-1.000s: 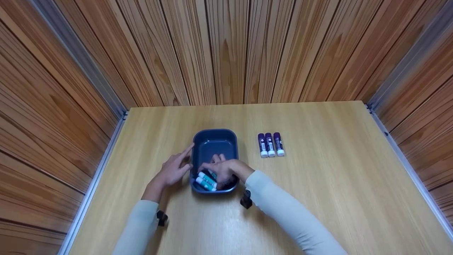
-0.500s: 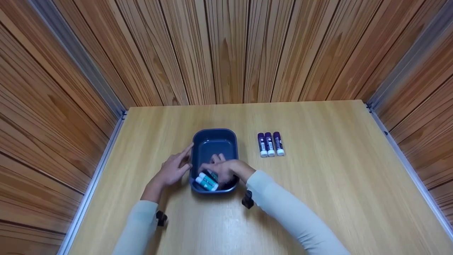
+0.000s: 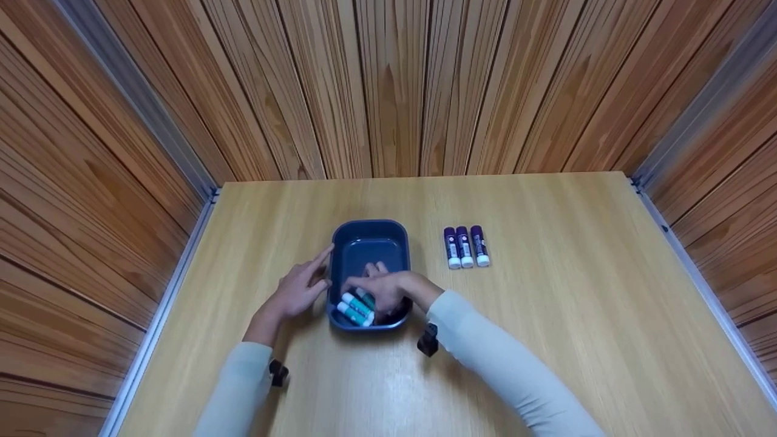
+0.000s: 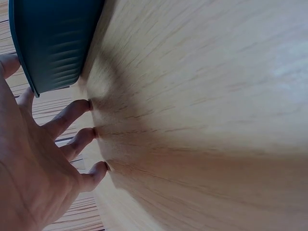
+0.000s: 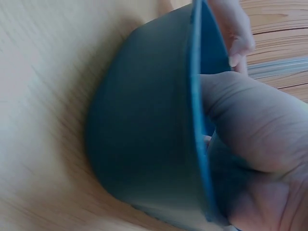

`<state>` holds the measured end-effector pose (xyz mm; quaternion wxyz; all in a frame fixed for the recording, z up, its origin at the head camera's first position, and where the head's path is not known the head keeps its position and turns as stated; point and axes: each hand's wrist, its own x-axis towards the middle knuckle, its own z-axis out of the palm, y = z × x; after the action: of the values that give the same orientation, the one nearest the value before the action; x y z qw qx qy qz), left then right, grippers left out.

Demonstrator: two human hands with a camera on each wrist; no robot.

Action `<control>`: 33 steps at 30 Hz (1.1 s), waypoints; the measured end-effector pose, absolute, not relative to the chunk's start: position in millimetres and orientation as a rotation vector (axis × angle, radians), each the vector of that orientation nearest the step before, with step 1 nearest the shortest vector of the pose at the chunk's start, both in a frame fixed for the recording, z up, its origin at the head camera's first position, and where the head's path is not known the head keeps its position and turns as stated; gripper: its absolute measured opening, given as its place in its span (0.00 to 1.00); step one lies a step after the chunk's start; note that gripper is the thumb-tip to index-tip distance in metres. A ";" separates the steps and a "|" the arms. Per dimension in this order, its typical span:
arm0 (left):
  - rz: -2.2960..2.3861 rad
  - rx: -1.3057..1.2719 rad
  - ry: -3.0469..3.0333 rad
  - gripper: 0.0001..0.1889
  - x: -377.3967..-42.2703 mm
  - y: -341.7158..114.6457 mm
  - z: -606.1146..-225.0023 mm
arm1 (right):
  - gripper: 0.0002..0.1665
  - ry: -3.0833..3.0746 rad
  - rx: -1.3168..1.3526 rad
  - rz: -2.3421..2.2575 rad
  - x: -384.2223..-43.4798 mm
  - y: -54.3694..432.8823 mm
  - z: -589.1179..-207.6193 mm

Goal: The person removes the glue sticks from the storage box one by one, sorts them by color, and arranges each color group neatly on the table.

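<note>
Teal glue sticks with white caps (image 3: 355, 308) lie in the dark blue plastic tub (image 3: 369, 243), mid-bench. Right hand (image 3: 383, 290) curls over them, grip unclear; left hand (image 3: 297, 286), fingers straight, steadies the tub. Probably light, stiff, slick; take mid-barrel.

Even, moderately bright light is cast from above in the head view; soft shadows are thrown beneath both forearms onto the table (image 3: 546, 315), and a pale sheen is seen on its near surface. Straight wall planks are bent outward toward the corners by wide-angle distortion. In the left wrist view, a broad soft shadow is spread below the fingertips (image 4: 98, 167), with mild glare at upper right. The right wrist view is blurred throughout; the bowl (image 5: 139, 125) is rendered dim and soft.
</note>
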<state>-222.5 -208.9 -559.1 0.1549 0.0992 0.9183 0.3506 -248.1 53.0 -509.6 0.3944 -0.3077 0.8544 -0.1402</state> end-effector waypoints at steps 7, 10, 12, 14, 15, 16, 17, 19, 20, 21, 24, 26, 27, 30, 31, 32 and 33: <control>0.994 0.292 2.637 0.42 -223.7 -207.2 -560.4 | 0.52 2.122 -0.757 -0.405 -252.5 56.6 -496.7; 0.980 0.276 2.641 0.42 -224.1 -207.0 -560.7 | 0.53 2.137 -0.802 -0.440 -255.6 59.1 -491.0; 0.976 0.270 2.643 0.41 -224.1 -207.2 -560.8 | 0.53 2.153 -0.845 -0.461 -257.1 61.0 -487.5; 0.988 0.267 2.638 0.42 -223.6 -207.6 -560.6 | 0.52 2.157 -0.874 -0.481 -258.0 63.0 -485.3; 0.991 0.269 2.637 0.42 -223.3 -207.8 -560.5 | 0.52 2.158 -0.890 -0.486 -257.9 64.0 -484.4; 0.994 0.272 2.636 0.42 -223.0 -208.0 -560.4 | 0.51 2.160 -0.903 -0.494 -257.6 65.0 -484.2; 0.998 0.272 2.634 0.42 -222.7 -208.2 -560.4 | 0.51 2.160 -0.914 -0.500 -257.0 65.9 -484.1; 1.000 0.270 2.634 0.42 -222.5 -208.1 -560.5 | 0.51 2.168 -0.921 -0.527 -255.7 68.0 -484.8; 1.001 0.268 2.634 0.42 -222.6 -207.9 -560.6 | 0.51 2.174 -0.920 -0.546 -254.5 69.1 -485.0; 1.001 0.266 2.633 0.42 -222.7 -208.0 -561.0 | 0.51 2.182 -0.918 -0.565 -253.0 70.1 -485.1; 1.007 0.258 2.632 0.42 -222.9 -208.1 -562.1 | 0.50 2.207 -0.904 -0.631 -248.1 72.9 -485.4; 1.011 0.259 2.631 0.42 -222.9 -208.5 -562.3 | 0.50 2.224 -0.907 -0.669 -244.8 74.9 -485.8; 1.012 0.260 2.632 0.42 -222.9 -208.7 -562.4 | 0.50 2.234 -0.914 -0.685 -243.6 76.1 -486.2; 1.020 0.258 2.636 0.41 -222.9 -208.6 -562.5 | 0.50 2.256 -0.946 -0.739 -241.4 80.3 -488.1; 1.023 0.256 2.635 0.42 -222.7 -208.5 -562.4 | 0.50 2.260 -0.952 -0.760 -240.8 82.0 -488.7; 1.025 0.253 2.633 0.42 -222.6 -208.2 -562.6 | 0.50 2.264 -0.955 -0.780 -240.2 83.8 -489.2; 1.026 0.250 2.632 0.42 -222.5 -207.9 -562.7 | 0.50 2.267 -0.956 -0.797 -239.5 85.7 -489.5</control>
<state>-222.5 -207.9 -562.7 0.1522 0.0870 0.9172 0.3577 -239.5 85.7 -489.5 0.2742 -0.3553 0.8431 -0.2962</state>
